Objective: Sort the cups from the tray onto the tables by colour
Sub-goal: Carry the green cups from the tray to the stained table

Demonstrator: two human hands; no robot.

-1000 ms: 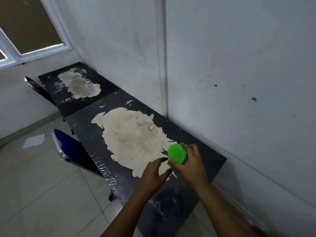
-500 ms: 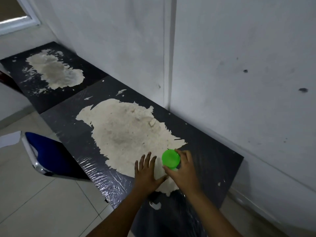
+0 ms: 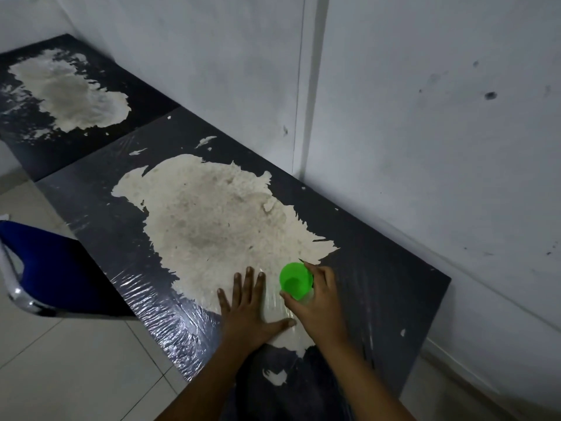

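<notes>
The small bright green plastic cup (image 3: 296, 280) is held by the right hand (image 3: 318, 305), whose fingers (image 3: 315, 270) are curled round its side; it sits at or just above the near black counter with the worn pale patch (image 3: 394, 287), and contact cannot be told. The left hand (image 3: 252, 311) is pressed flat on the plastic-wrapped surface just beside it, fingers straight and spread. The cup is best lowered level until its base is fully seated on the film, and only then let go, since the wrinkled wrap could tip it. The far black counter (image 3: 142, 110) lies well apart, and a blue chair with a chrome frame (image 3: 45, 268) stands at the left edge. Nothing blocks the spot; the tray is out of view
</notes>
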